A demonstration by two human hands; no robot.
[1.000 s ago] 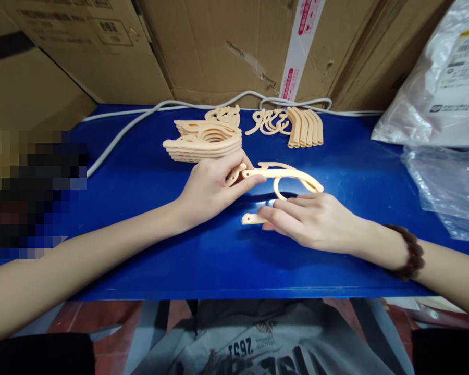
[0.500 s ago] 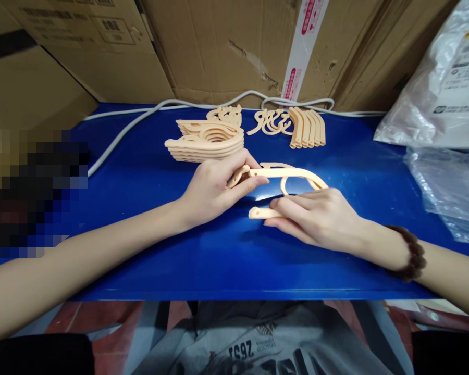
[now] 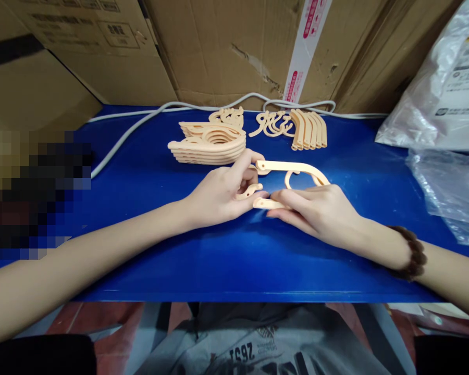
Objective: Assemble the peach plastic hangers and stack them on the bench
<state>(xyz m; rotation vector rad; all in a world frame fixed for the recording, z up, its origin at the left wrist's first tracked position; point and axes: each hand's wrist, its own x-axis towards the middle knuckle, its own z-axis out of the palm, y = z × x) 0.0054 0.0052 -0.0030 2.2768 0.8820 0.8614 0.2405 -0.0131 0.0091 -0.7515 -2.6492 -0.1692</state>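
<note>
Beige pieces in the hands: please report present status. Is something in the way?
Left hand holding small piece. Right hand gripping piece with exposed end. Curved strip spanning between hands. Nothing seen blocking; stacked pieces beyond left hand.

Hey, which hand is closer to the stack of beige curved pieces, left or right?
Left. The left hand is just in front of the stack, near its right end; the right hand is farther off, to the right and nearer the person.
</note>
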